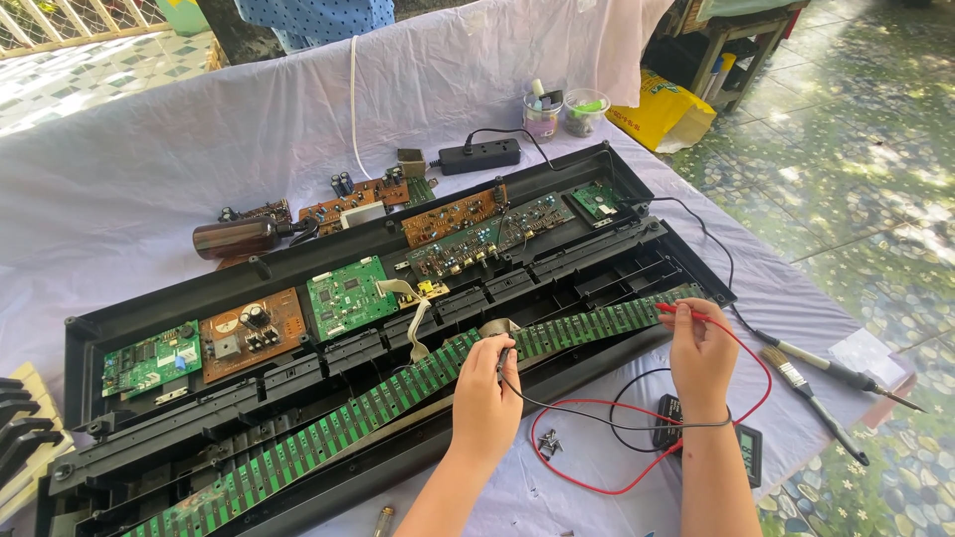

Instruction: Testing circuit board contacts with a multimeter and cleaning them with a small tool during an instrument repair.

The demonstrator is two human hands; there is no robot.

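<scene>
Fingers of left hand pinching black probe, right hand w/ red probe, white cloth, tiled patio floor.

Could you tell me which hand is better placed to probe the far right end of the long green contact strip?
Probably the right hand: it holds the red probe at that end of the contact strip. The left hand holds the black probe mid-strip.

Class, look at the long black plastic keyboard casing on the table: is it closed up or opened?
Opened: the long black plastic keyboard casing has no cover, leaving green and brown circuit boards exposed inside.
</scene>
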